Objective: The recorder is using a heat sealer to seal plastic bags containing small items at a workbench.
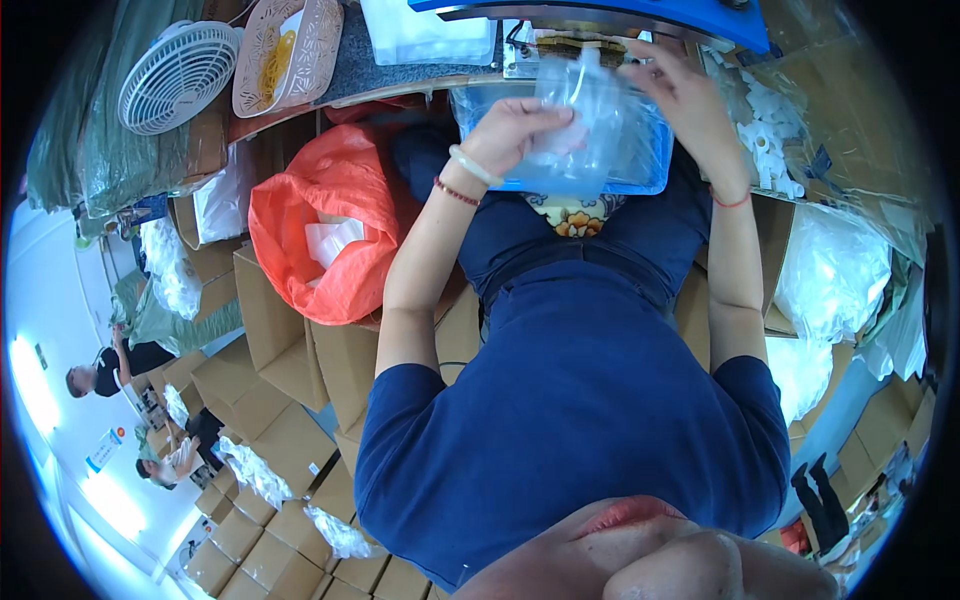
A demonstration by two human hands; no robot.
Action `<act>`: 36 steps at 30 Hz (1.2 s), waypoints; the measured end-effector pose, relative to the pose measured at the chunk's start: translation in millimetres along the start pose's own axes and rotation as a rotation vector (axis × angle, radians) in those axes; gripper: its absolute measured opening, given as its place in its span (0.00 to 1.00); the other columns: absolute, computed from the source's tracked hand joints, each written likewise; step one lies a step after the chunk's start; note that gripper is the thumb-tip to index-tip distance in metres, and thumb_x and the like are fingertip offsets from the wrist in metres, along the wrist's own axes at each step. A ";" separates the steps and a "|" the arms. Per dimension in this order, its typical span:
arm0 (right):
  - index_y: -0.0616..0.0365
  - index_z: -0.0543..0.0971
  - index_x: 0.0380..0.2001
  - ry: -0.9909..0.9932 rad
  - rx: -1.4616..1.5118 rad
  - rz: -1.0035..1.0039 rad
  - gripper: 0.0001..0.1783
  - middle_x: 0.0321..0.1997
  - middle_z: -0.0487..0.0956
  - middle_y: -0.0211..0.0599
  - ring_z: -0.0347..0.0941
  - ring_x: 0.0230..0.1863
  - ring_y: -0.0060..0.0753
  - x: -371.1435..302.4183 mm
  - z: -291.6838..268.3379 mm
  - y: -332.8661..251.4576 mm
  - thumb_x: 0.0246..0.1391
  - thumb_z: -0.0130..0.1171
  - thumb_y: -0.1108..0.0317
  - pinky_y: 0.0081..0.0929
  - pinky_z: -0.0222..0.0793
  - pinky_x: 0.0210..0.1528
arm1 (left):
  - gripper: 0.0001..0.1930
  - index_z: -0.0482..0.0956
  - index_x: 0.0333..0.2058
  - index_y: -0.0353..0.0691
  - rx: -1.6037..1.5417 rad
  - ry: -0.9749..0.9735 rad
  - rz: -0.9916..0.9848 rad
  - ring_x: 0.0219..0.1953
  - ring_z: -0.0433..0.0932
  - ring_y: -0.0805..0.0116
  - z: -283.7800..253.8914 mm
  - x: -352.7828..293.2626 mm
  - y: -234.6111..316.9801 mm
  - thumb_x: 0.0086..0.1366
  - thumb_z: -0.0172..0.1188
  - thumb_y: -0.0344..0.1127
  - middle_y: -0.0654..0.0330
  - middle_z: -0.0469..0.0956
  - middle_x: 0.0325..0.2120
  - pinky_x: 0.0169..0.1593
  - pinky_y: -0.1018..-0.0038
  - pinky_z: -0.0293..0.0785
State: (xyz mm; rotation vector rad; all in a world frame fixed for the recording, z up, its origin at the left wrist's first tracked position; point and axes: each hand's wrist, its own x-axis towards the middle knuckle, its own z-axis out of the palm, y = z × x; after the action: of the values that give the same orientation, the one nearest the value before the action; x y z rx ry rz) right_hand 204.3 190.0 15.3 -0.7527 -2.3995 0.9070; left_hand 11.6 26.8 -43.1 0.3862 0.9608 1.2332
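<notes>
My left hand (pixel 522 130) pinches a clear plastic pouch (pixel 590 135) by its left side, thumb on top. The pouch's narrow top end reaches the metal and brownish working part (pixel 580 48) of a blue machine (pixel 640 15). My right hand (pixel 680 92) is beside the pouch's upper right, close to that part, with fingers bent and apart; nothing shows in them. Beneath the pouch, a blue tray (pixel 655 160) lies above my lap, and its contents are mostly hidden. Many small white plastic pieces (pixel 768 125) lie to the right of my right hand.
A pink basket (pixel 250 90) with yellow bands and a white fan (pixel 180 80) stand at the left. Below them hangs an open orange sack (pixel 280 220) with white pieces inside. Cardboard boxes (pixel 285 460) crowd the left; clear plastic bags (pixel 835 270) sit at right. Other people are farther off.
</notes>
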 end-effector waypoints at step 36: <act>0.58 0.81 0.43 0.102 0.268 -0.172 0.14 0.42 0.82 0.34 0.75 0.39 0.27 -18.1 -8.6 -86.4 0.52 0.67 0.71 0.22 0.70 0.42 | 0.09 0.85 0.38 0.32 0.629 0.438 0.493 0.34 0.77 0.82 12.1 -57.9 30.6 0.58 0.69 0.29 0.63 0.84 0.31 0.40 0.84 0.74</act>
State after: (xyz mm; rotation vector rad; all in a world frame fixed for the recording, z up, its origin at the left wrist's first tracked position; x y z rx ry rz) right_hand 194.6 127.8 77.9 -0.4718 -2.1589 1.0629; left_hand 1.1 -13.1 9.0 0.9115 1.7103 1.4697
